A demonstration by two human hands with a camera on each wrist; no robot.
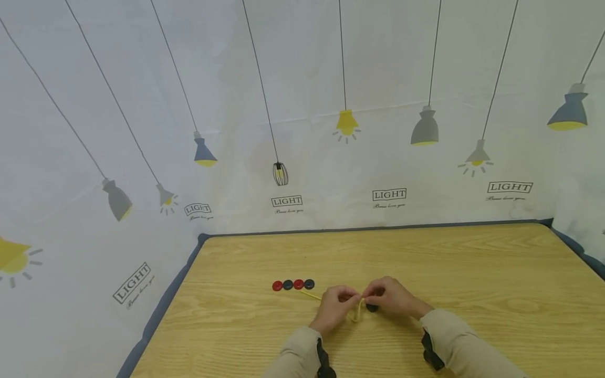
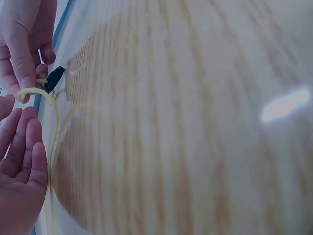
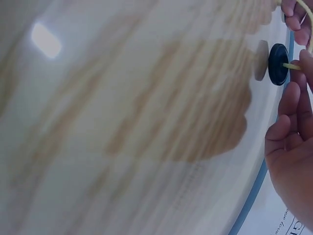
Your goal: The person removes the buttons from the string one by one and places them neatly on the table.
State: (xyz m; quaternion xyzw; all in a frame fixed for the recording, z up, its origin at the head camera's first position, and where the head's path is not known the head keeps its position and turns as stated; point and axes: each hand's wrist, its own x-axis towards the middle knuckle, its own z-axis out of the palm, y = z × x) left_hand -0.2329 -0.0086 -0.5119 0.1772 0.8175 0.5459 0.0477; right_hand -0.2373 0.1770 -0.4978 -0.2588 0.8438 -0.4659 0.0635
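Observation:
Over the front middle of the table, both hands meet at a thin yellow cord (image 1: 357,313). My left hand (image 1: 334,306) pinches the cord between thumb and forefinger, and a loop of it hangs below. The right hand (image 1: 393,298) pinches the cord's end beside a round black disc (image 3: 279,64), like a large button. In the right wrist view, the cord comes out of the disc's middle toward the right fingertips (image 3: 296,68). The disc stands on edge, close over the tabletop. Part of the cord is hidden behind the left hand.
A row of red (image 1: 299,284) and dark discs (image 1: 309,284) lies left of the hands. The cord's other end reaches close to this row. The wooden table (image 1: 425,252) has a blue edge, and a white wall sheet (image 1: 312,79) printed with lamps stands behind it.

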